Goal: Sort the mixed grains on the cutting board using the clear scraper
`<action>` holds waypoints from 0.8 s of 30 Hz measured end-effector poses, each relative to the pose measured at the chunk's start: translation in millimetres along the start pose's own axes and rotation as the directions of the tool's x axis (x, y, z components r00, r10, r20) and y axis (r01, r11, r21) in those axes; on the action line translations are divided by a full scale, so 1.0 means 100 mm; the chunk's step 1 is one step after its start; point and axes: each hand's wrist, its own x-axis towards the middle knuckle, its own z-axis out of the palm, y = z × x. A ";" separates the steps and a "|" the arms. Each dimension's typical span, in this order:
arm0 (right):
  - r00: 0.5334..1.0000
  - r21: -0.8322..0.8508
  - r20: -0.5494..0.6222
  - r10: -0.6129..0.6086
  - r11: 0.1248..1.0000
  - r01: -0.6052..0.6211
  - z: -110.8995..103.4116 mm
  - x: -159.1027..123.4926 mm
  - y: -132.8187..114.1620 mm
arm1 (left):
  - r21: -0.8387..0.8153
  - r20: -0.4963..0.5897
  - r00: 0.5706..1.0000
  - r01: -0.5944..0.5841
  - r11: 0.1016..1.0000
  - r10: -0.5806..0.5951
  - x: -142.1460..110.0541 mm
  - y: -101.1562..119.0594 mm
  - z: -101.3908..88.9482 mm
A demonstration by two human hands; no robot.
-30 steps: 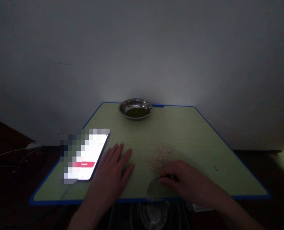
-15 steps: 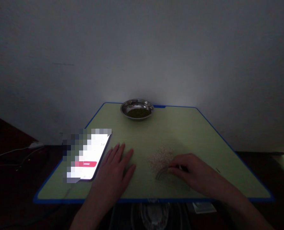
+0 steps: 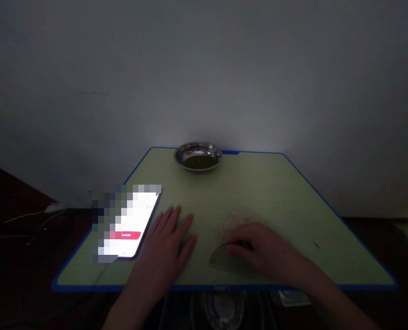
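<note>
My right hand (image 3: 264, 251) is closed on a clear half-round plastic protractor (image 3: 224, 260), holding it flat-edge down on the pale green table (image 3: 276, 192). Just beyond it lies a small heap of pale grains (image 3: 230, 222). My left hand (image 3: 168, 238) rests flat on the table with its fingers spread, just right of a lit phone (image 3: 128, 224). A steel dish (image 3: 197, 156) with dark green seeds stands at the table's far edge.
The table has a blue rim and stands against a grey wall. A glass container (image 3: 223, 307) shows below the near edge. Cables (image 3: 28, 220) lie on the dark floor at the left. The room is dim.
My right hand slid the protractor away toward the grain heap, then drew it back toward me and leftward. The left hand stayed flat in place.
</note>
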 end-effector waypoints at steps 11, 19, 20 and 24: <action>0.996 0.019 0.048 -0.070 0.997 0.069 0.03 -0.06 -0.03 | 0.011 0.005 1.000 0.001 1.000 -0.001 0.00 0.00 0.00; 0.996 0.017 0.064 -0.060 0.998 0.059 0.03 -0.10 -0.04 | 0.014 0.007 1.000 -0.007 1.000 0.007 0.00 0.00 0.01; 0.996 0.021 0.065 -0.060 0.998 0.059 0.01 -0.11 -0.05 | 0.014 0.007 1.000 -0.008 1.000 0.008 0.00 0.00 0.01; 1.000 0.047 0.027 -0.009 0.999 0.008 -0.10 -0.14 0.01 | 0.016 0.010 1.000 -0.014 1.000 0.014 0.00 0.00 0.00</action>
